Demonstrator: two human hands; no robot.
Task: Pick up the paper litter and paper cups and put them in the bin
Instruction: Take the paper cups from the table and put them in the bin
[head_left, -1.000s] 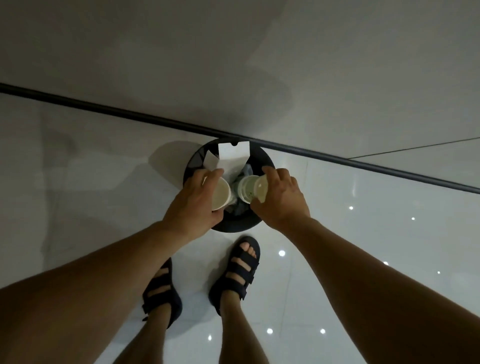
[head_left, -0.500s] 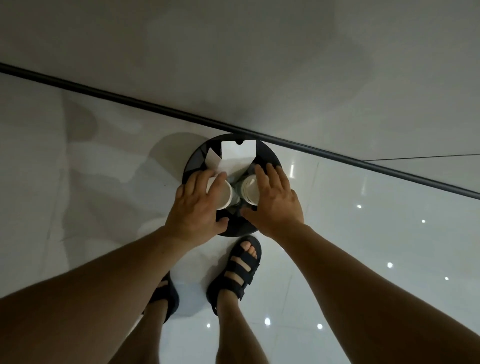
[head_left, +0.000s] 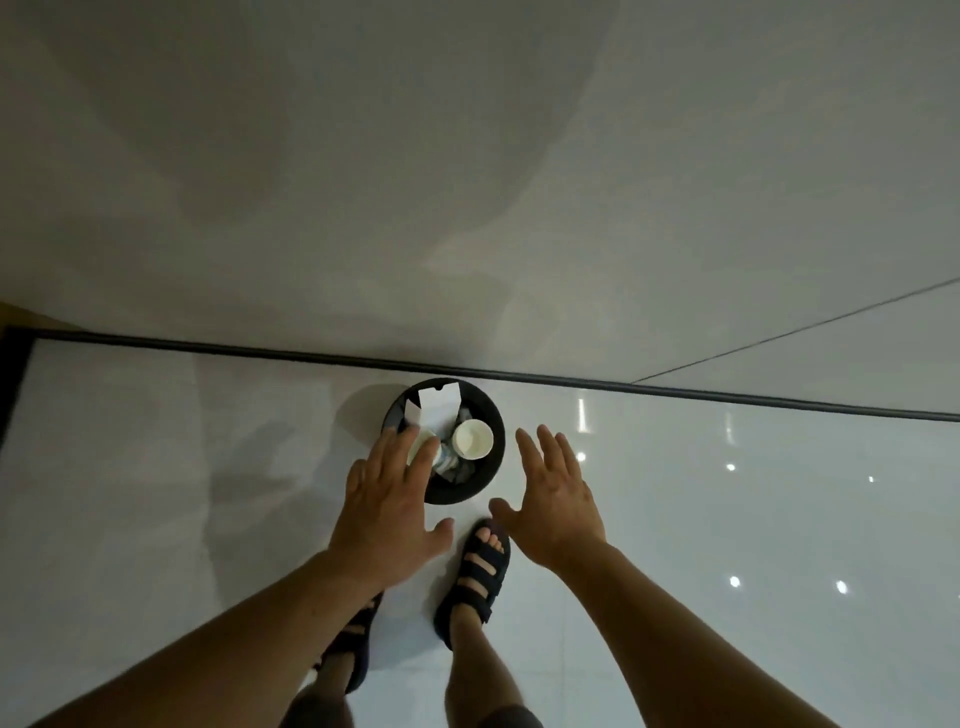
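Observation:
A round black bin (head_left: 493, 457) stands on the glossy floor against the wall. Inside it a white paper cup (head_left: 471, 439) sits mouth up, and a second paper cup (head_left: 420, 448) lies at the left, partly hidden by my fingers. White paper sheets (head_left: 439, 400) lean at the bin's far side. My left hand (head_left: 387, 506) hovers above the bin's left rim, fingers straight, holding nothing. Spread and empty, my right hand (head_left: 553, 496) hangs just right of the bin.
A dark baseboard strip (head_left: 675, 392) runs along the wall behind the bin. My feet in black sandals (head_left: 475, 577) stand right in front of it. Shiny pale floor tiles (head_left: 753, 519) stretch to both sides.
Both hands let go of the paper cups, which now lie in the bin, and pulled back up and apart with fingers spread. The view has risen away from the bin.

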